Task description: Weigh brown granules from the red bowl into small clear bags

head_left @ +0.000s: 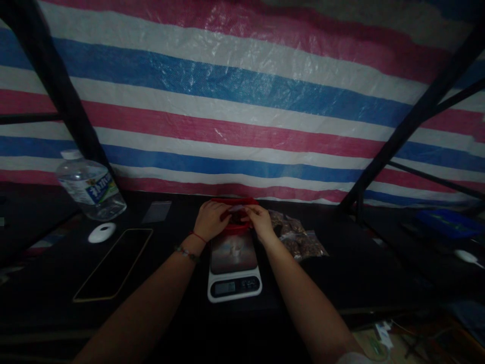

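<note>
Over a red container (223, 201) at the back of the table, my left hand (212, 220) and my right hand (261, 221) face each other. Between their fingertips is a small clear plastic bag (237, 208), its edge pinched from both sides. Dark contents show below it, too dim to make out. Just in front stands a white kitchen scale (234, 273) with a metal plate; its display cannot be read. Several clear zip bags filled with brown bits (299, 237) lie beside my right hand. A flat zip bag (157, 211) rests off to the left.
On the left are a large clear plastic bottle (91, 187), a white computer mouse (102, 232) and a phone (114, 265). Dark metal posts (401, 131) slant up at both sides. A striped plastic sheet (227, 121) hangs behind the table. A blue tray (449, 224) sits far right.
</note>
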Tool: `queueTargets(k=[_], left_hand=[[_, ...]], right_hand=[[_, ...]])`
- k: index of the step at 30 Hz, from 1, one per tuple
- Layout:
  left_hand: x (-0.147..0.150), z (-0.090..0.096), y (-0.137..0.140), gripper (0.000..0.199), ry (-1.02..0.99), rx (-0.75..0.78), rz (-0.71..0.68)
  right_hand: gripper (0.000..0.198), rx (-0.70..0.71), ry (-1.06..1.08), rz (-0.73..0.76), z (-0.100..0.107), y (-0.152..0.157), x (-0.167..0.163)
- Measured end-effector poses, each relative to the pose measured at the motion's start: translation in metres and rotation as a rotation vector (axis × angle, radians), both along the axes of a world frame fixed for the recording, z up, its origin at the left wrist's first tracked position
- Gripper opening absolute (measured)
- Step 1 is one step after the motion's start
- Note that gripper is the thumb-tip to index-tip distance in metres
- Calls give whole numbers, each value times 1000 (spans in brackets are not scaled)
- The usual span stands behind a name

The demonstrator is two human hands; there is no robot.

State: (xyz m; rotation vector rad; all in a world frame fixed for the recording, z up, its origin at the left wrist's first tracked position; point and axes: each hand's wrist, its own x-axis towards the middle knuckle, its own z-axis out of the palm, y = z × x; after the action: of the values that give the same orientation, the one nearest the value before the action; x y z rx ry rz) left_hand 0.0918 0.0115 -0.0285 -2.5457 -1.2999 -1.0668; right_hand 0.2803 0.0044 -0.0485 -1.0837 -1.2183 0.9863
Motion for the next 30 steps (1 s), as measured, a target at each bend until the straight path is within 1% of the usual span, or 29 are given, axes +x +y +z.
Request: queueTargets(k=[1, 3, 7, 9, 11, 14, 16, 18, 20, 22, 24, 27, 30], left_hand=[[0, -1, 1, 21, -3, 5, 11], [-2, -2, 2, 19, -11, 13, 31], [-3, -3, 3, 20, 11, 8, -29], [-2, -3, 3, 21, 17, 14, -48], [-2, -2, 2, 23, -6, 29, -23], [-3, -3, 3, 31, -67, 41, 1], [-5, -4, 4, 35, -114, 48, -13], [-5, -6, 5, 36, -150, 54, -41], [-6, -8, 6, 37, -167, 55, -63], [-6, -9, 6, 38, -179, 51, -67], [-6, -10, 5, 40, -200, 41, -54], [-7, -9, 5, 43, -242, 21, -39], [-7, -8, 4, 49, -296, 13, -54]], right_hand=[[31, 1, 4, 7, 0, -1, -1], [30, 48, -39, -4, 1, -2, -2], [33, 260, -333, -71, 3, -3, 0], [22, 323, -444, -81, 3, -2, 2], [14, 321, -466, -124, 1, 0, 5], [19, 275, -400, -248, -2, 5, 11], [19, 300, -401, -305, -3, 7, 14], [17, 349, -444, -317, -2, 7, 15], [18, 374, -457, -297, -1, 6, 15], [19, 347, -426, -270, 0, 4, 14], [22, 264, -336, -255, 0, 3, 12], [30, 105, -64, -207, 1, 3, 9], [34, 13, 208, -131, 1, 1, 4]])
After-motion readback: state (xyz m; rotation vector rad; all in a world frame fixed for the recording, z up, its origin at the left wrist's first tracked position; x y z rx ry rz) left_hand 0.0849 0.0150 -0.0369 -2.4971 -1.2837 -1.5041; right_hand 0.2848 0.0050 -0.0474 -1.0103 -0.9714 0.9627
